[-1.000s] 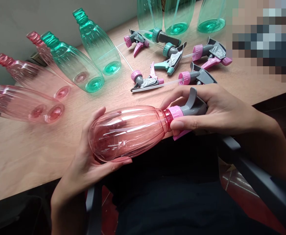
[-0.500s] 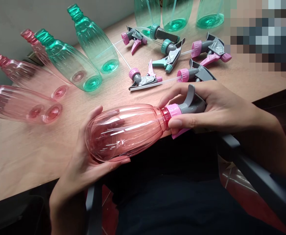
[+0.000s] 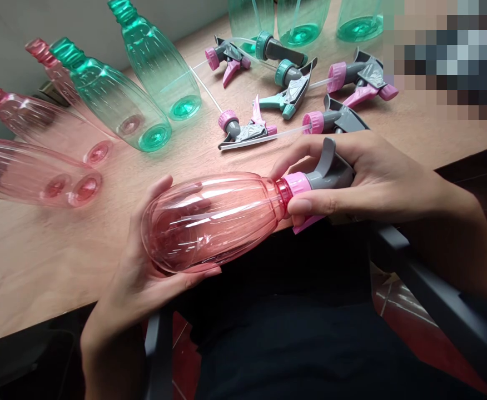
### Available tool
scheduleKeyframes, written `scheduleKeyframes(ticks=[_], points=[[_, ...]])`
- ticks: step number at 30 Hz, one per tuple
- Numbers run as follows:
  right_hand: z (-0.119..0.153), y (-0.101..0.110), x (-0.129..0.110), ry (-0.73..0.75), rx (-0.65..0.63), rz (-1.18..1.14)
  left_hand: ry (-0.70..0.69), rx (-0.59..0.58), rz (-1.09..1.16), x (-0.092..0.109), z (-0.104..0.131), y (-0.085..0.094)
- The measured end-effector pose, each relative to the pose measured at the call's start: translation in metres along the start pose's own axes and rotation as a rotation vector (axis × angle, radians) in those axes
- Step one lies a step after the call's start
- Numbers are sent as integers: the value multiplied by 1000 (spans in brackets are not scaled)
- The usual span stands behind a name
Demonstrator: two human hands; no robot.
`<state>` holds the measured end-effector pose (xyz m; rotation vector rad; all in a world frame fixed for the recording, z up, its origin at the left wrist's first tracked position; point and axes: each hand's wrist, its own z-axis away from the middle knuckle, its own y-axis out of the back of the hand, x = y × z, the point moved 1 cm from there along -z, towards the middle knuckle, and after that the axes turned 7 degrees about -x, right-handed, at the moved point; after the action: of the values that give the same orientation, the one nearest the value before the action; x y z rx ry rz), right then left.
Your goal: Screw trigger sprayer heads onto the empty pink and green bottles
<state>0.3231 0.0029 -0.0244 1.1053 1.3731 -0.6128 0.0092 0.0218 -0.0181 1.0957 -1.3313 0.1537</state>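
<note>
A clear pink spray bottle (image 3: 214, 219) lies sideways in the air over the table's front edge, its base to the left. My left hand (image 3: 143, 266) wraps round the base, thumb below and fingers behind. On the bottle's neck sits a grey trigger sprayer (image 3: 331, 169) with a pink collar (image 3: 297, 184). My right hand (image 3: 377, 178) is closed round this sprayer, thumb against the collar and neck. Part of a pink trigger (image 3: 308, 224) shows under the thumb. A thin tube runs from the neck into the bottle.
Open pink bottles (image 3: 39, 172) and green bottles (image 3: 155, 72) stand at the left. Several loose sprayers with tubes, such as a teal one (image 3: 289, 91), lie behind my hands. More green bottles (image 3: 304, 28) stand at the back. The wooden table (image 3: 51, 261) ends before my lap.
Both hands keep their hold on the bottle and sprayer, with hardly any movement. The view has shifted slightly, so the things on the table appear a little higher.
</note>
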Motion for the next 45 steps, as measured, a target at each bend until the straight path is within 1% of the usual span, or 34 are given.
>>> scheduleKeyframes(ticks=[15,22,24,29,34,41,45], points=[[-1,0,2,-1,20,-13,-32,-11,36,0,-2,-1],[-1,0,2,-11,25,-5,29,54,36,8,-1,-7],[-1,0,1,-13,17,-7,26,47,28,8,-1,-6],[0,-2,-1,-13,19,-23,-22,-15,13,0,-1,-1],[-1,-5,-3,-51,41,-36,-13,-3,7,-1,-1,0],[-2,-5,-4,-56,56,-44,-6,-13,4,0,-1,0],[-2,-5,-3,-65,63,-78,15,22,19,2,-1,-2]])
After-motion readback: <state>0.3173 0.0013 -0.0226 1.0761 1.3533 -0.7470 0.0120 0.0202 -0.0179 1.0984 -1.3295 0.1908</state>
